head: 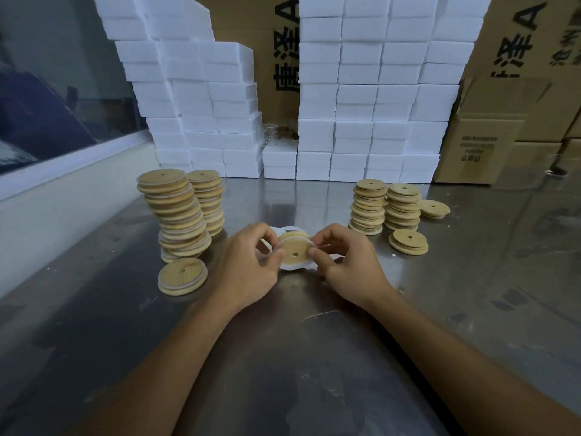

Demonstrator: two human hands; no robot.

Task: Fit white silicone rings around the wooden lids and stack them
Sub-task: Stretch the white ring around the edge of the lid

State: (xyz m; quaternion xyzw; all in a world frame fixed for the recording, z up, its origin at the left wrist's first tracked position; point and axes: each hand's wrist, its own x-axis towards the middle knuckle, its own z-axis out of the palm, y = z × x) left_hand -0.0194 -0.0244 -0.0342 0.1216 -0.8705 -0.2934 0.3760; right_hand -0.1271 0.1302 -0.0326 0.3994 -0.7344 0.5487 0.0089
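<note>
Wooden lid point(295, 251) with a small centre hole is sitting upright-tilted between both hands, just above the metal table point(314, 357), near its middle. White silicone ring point(290, 268) is wrapping part of the lid's rim, its loose lower loop hanging below the wood. Left hand point(251, 269) is gripping the lid's left edge, fingers curled around it with the thumb pressing near the face. Right hand point(349, 265) is pinching the right edge, thumb and forefinger closing on the ring and rim. More white rings point(276, 230) are lying on the table just behind the hands, partly hidden by them.

To the left, two tall stacks of ringed lids point(179, 212) are standing near each other, the nearer one leaning, and a short pile of ringed lids point(182, 276) is lying at its foot. To the right, two shorter stacks of bare lids point(386, 206) are standing side by side, with a low pile of lids point(408, 241) in front and a single lid point(434, 209) beside them. Behind everything, white boxes point(361, 89) are forming a wall, and cardboard cartons point(490, 133) are standing at the right.
</note>
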